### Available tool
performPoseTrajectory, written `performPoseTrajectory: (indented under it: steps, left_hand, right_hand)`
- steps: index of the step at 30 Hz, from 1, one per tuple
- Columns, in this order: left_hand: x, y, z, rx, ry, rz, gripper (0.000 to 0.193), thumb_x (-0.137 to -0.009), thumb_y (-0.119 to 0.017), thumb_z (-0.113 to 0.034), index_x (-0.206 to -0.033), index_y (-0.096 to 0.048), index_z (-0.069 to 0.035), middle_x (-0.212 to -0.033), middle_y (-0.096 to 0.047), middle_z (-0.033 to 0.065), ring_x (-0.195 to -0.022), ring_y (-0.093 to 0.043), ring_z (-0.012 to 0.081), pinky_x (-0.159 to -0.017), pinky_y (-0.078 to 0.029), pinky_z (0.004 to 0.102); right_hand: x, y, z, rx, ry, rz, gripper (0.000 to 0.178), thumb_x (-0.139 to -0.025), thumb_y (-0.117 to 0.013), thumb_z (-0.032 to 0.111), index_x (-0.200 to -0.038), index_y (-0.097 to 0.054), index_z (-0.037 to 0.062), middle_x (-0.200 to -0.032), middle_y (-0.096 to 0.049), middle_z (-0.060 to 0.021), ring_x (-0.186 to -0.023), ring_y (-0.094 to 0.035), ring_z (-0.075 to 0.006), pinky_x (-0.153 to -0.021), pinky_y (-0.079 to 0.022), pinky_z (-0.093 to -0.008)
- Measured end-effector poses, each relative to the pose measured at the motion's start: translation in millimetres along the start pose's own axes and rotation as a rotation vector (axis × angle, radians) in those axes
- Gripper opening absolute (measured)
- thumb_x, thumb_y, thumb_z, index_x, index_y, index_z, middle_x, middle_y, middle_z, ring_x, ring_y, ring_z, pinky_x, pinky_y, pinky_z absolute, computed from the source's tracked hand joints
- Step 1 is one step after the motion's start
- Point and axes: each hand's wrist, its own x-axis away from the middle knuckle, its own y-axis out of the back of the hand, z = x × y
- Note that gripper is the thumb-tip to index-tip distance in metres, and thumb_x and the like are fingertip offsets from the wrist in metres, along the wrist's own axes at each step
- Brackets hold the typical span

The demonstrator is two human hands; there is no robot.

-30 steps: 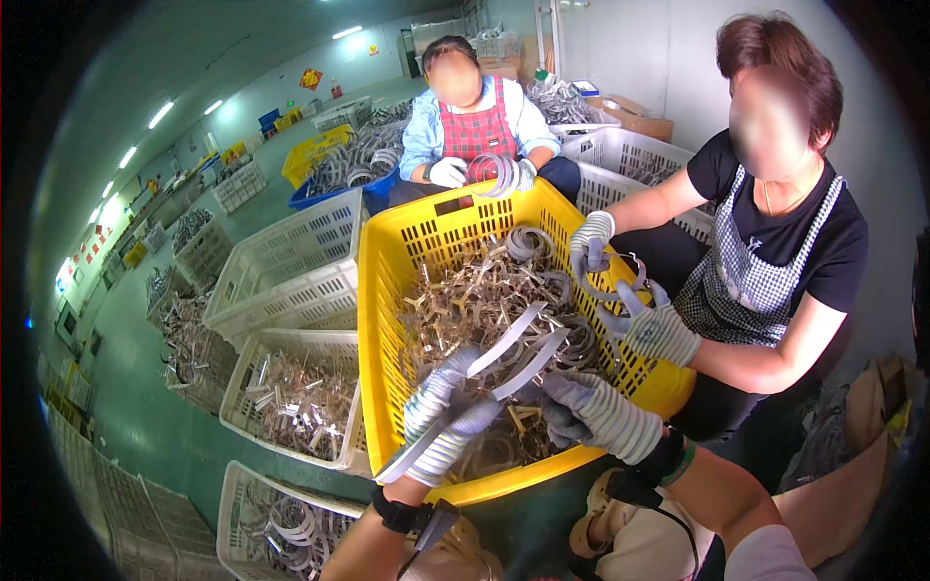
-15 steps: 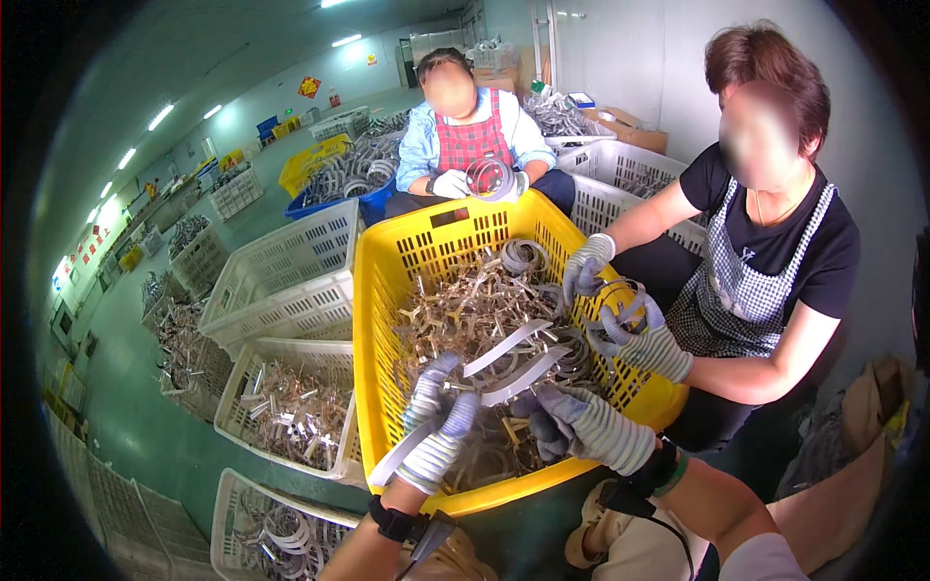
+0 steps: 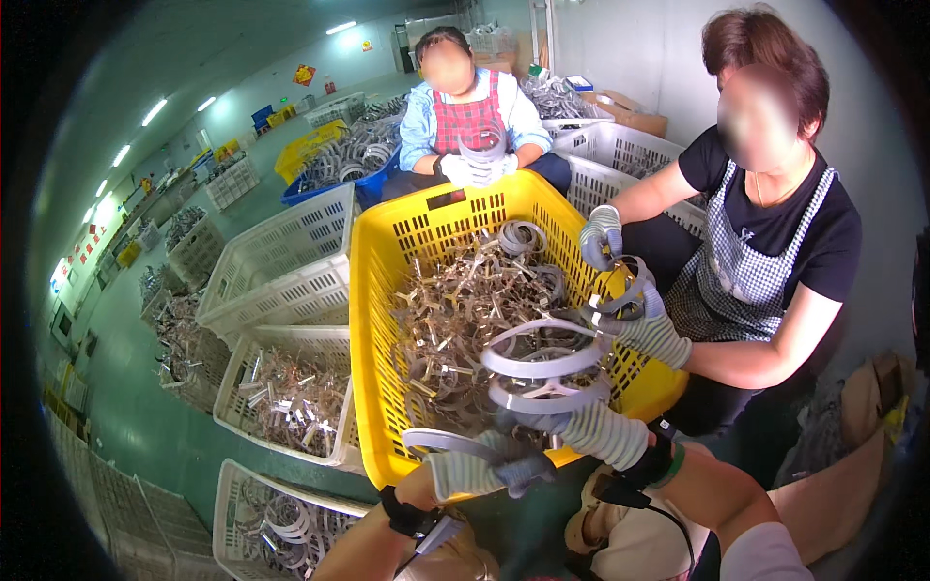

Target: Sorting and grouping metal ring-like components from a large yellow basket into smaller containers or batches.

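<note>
Grey rings (image 3: 542, 370) sit in my right grip (image 3: 601, 433) above the yellow crate (image 3: 368, 407), near side, probably avoiding snags, my left grip (image 3: 475, 472) clasping a band (image 3: 441, 439).

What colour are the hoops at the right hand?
The hoops are pale grey, best seen in the head view.

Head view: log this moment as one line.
left hand: at grey band, grip unclear | right hand: at grey hoops, grip unclear | yellow crate: metallic parts inside

Ceiling lights (image 3: 154, 112) glow over green floor (image 3: 131, 426), a cardboard box (image 3: 635, 120) near the pale wall (image 3: 630, 53).
</note>
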Motion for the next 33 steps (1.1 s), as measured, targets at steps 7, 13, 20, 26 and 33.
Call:
performPoseTrajectory:
  steps: [7, 13, 20, 26, 33]
  left_hand:
    - [-2.6, -21.6, 16.5, -0.202, 0.175, 0.156, 0.032, -0.094, -0.047, -0.035, -0.099, -0.064, -0.008, -0.064, -0.054, 0.0012, -0.057, -0.051, 0.0103, -0.057, -0.042, 0.0255]
    - [-7.0, -12.3, 41.0, -0.385, 0.123, 0.128, 0.027, -0.092, -0.049, -0.030, -0.102, -0.064, -0.011, -0.079, -0.063, 0.0053, -0.073, -0.059, 0.0178, -0.072, -0.046, 0.0307]
    - [-16.5, -7.9, 26.2, -0.715, -0.006, -0.129, 0.023, -0.085, -0.053, -0.023, -0.097, -0.065, -0.007, -0.094, -0.066, 0.0082, -0.084, -0.062, 0.0220, -0.079, -0.046, 0.0335]
    - [0.9, -0.5, 24.0, -0.157, -0.037, -0.509, 0.016, -0.088, -0.050, -0.018, -0.088, -0.060, -0.006, -0.079, -0.061, 0.0121, -0.071, -0.059, 0.0289, -0.065, -0.047, 0.0342]
    - [-17.7, 12.6, -12.8, -0.455, -0.512, -0.874, 0.021, -0.090, -0.053, -0.020, -0.102, -0.059, -0.004, -0.091, -0.061, 0.0120, -0.072, -0.061, 0.0208, -0.067, -0.049, 0.0310]
  right_hand:
    - [3.8, -1.5, 21.3, -1.245, -0.424, 0.245, 0.029, -0.093, -0.049, 0.019, -0.118, -0.057, 0.0073, -0.126, -0.052, -0.0095, -0.120, -0.046, -0.0205, -0.103, -0.035, -0.0356]
    - [3.6, 7.2, 16.8, -1.141, -0.490, 0.282, 0.036, -0.093, -0.047, 0.014, -0.128, -0.047, 0.0084, -0.131, -0.047, -0.0090, -0.123, -0.043, -0.0196, -0.105, -0.033, -0.0346]
    - [41.6, -37.2, -24.4, -0.865, -0.466, 0.214, 0.041, -0.094, -0.043, 0.012, -0.134, -0.039, 0.0068, -0.136, -0.043, -0.0096, -0.125, -0.041, -0.0190, -0.107, -0.031, -0.0341]
    - [36.6, -52.7, -25.2, -1.007, -0.543, -0.044, 0.042, -0.096, -0.034, 0.015, -0.136, -0.029, 0.0018, -0.140, -0.036, -0.0119, -0.128, -0.037, -0.0199, -0.110, -0.028, -0.0345]
    - [27.2, -13.1, -42.6, -0.818, -0.562, 0.007, 0.041, -0.095, -0.036, 0.015, -0.135, -0.034, 0.0037, -0.139, -0.038, -0.0116, -0.126, -0.039, -0.0199, -0.108, -0.030, -0.0340]
